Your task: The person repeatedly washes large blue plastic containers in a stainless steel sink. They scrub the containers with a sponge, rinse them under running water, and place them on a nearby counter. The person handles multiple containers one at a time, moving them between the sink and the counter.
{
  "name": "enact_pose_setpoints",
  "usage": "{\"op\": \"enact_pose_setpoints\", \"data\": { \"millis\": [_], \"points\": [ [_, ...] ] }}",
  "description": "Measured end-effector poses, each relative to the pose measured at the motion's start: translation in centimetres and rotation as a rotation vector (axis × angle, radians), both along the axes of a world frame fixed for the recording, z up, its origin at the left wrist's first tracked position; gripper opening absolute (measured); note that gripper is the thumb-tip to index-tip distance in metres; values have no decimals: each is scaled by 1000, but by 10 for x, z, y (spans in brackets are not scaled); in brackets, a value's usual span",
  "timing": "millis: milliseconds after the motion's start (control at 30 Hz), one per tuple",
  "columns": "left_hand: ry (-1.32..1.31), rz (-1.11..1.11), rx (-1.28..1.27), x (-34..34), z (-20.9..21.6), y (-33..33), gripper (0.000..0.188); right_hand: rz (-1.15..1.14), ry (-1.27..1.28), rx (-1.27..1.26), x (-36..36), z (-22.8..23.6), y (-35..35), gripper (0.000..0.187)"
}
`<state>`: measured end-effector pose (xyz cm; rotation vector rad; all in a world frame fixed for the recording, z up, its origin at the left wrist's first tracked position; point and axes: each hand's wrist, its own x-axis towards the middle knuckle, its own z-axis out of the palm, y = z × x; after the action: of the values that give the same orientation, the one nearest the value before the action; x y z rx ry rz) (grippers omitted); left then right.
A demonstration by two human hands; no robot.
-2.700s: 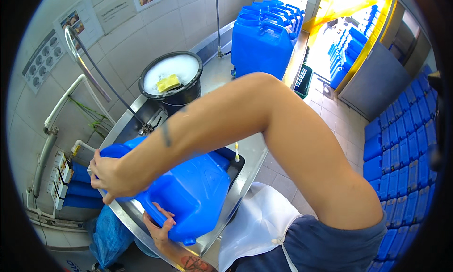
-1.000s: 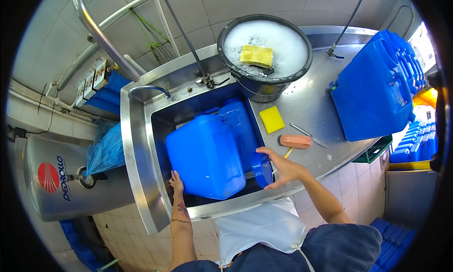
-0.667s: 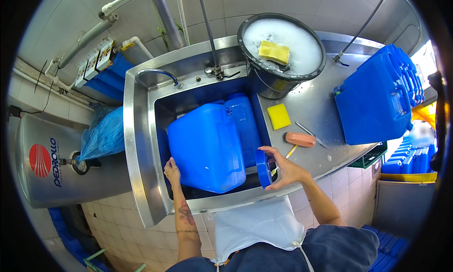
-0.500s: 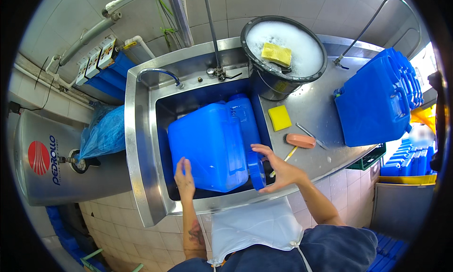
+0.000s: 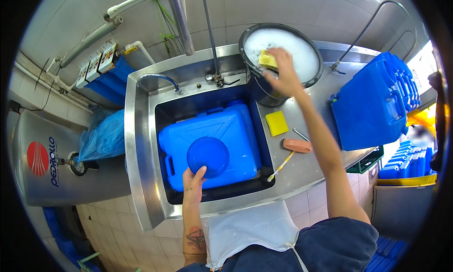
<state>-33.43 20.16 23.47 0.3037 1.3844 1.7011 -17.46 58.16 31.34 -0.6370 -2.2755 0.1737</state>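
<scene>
Round blue lid (image 5: 208,154): held over the sink (image 5: 139,182), in front of a blue jerrycan (image 5: 238,130) lying in the basin. Left hand (image 5: 191,185) grips its near edge, thumb on top; the other fingers are largely hidden beneath. The lid masks the middle of the jerrycan's upper face. A second blue container (image 5: 248,112) lies alongside, mostly covered, so its shape is hard to make out.

Right hand (image 5: 286,76) is at the black bucket (image 5: 265,94) of foam, slightly blurred, thumb spread away from the fingers. These cover part of a yellow sponge (image 5: 267,59); contact appears likely but cannot be confirmed.

On the counter: yellow pad (image 5: 276,123), peach-handled brush (image 5: 297,145), toothbrush (image 5: 281,166). The right forearm cuts off the end of a metal rod (image 5: 300,134). Upright blue jerrycans (image 5: 363,107) at right overlap; rear ones only partly visible.
</scene>
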Motion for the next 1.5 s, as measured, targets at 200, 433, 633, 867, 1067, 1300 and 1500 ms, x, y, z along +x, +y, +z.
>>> {"op": "enact_pose_setpoints", "data": {
  "millis": [200,433,633,867,1067,1300,1500],
  "points": [
    [473,82,-212,-28,-109,-2,83,-100,-609,-269,12,-15,87,60],
    [1100,158,-802,4,-106,41,101,-94,377,-844,41,-1,36,58],
    [1286,-234,-913,-6,-91,70,97,757,949,-1719,51,11,-84,68],
    [-527,-63,238,31,-6,69,72,383,115,-501,-1,-62,-216,45],
    [-574,-11,209,30,18,52,67,468,97,-276,-32,-28,-233,37],
    [-715,42,236,14,17,44,69,420,-52,-456,-47,-41,-231,26],
    [-706,1,225,12,25,39,67,367,-111,-464,-58,-44,-225,27]
  ]
}}
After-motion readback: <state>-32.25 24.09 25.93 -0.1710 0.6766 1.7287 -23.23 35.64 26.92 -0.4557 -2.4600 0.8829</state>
